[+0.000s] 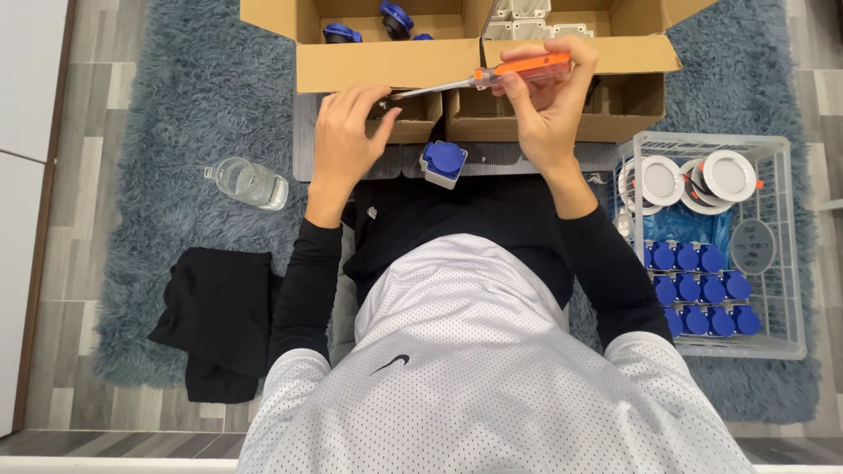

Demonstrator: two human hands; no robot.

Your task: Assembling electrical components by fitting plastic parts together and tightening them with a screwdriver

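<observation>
— Above the lap, what sits between the hands?
— An orange-handled screwdriver (492, 77). The right hand (544, 105) grips its handle, and the metal shaft slants down to the left hand (347, 132), whose fingers are closed on a small dark part at the tip; I cannot tell what that part is.
— And just below?
— A blue-capped socket box (443, 163) rests near the knees, in front of open cardboard boxes (386, 61).
— Further out?
— A white wire basket (786, 263) on the right holds blue caps (698, 290) and round white lamps (729, 175). A clear bottle (248, 182) lies left on the grey-blue rug (176, 79), beside black cloth (219, 316).
</observation>
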